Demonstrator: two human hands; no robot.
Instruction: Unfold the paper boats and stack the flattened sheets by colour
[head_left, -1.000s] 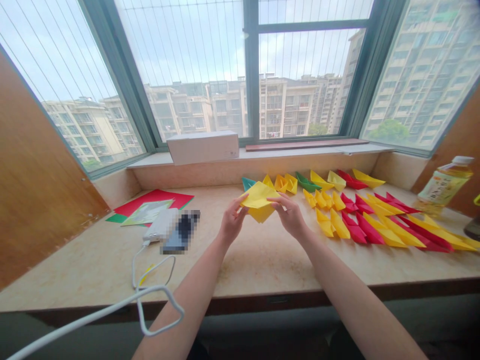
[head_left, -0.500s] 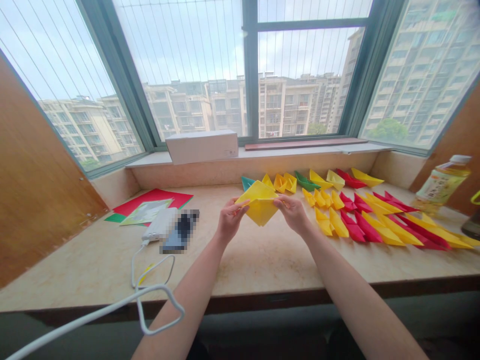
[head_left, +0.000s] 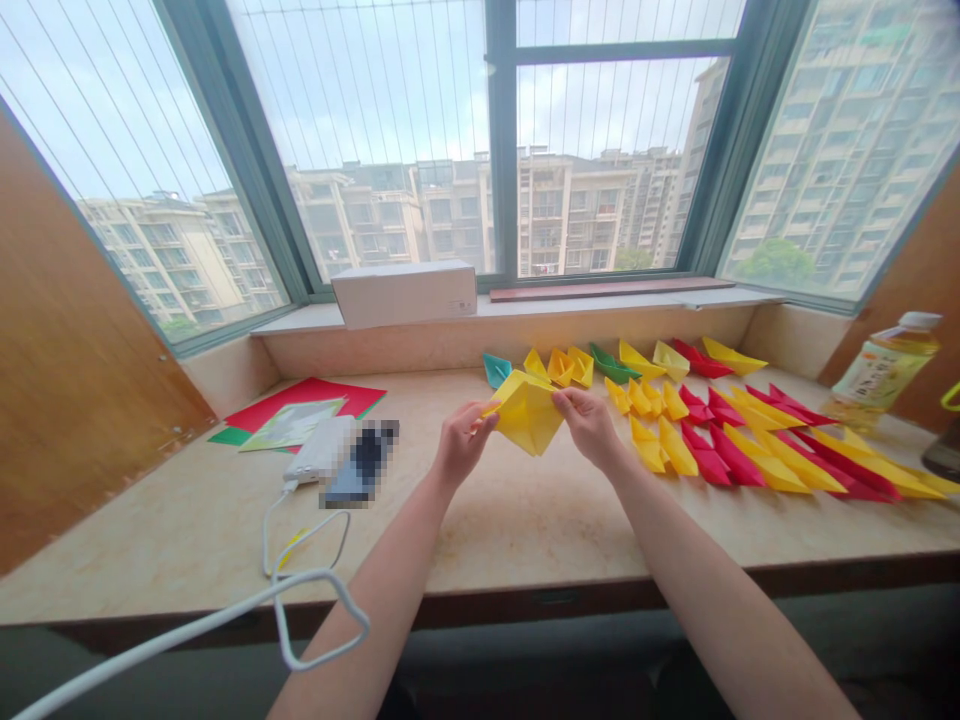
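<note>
Between my hands is a folded sheet of yellow paper [head_left: 529,418], held up above the counter with a point facing down and a crease along its middle. My left hand [head_left: 463,440] pinches its left corner between thumb and fingers. On the opposite corner, my right hand [head_left: 589,425] grips in the same way. Just behind the paper stand a teal paper boat [head_left: 496,369] and several yellow ones [head_left: 570,367]. Parts of the fingers behind the paper are hidden.
Rows of red and yellow paper boats [head_left: 776,455] fill the counter's right side, beside a drink bottle [head_left: 885,365]. To the left lie red paper sheets [head_left: 300,398], a white power bank [head_left: 321,450] with a cable [head_left: 202,615], and a phone [head_left: 360,465]. A white box [head_left: 405,295] rests on the sill.
The yellow paper has tipped and shifted slightly right, with its top edge lower and the middle crease now facing me. Both hands keep hold of its corners.
</note>
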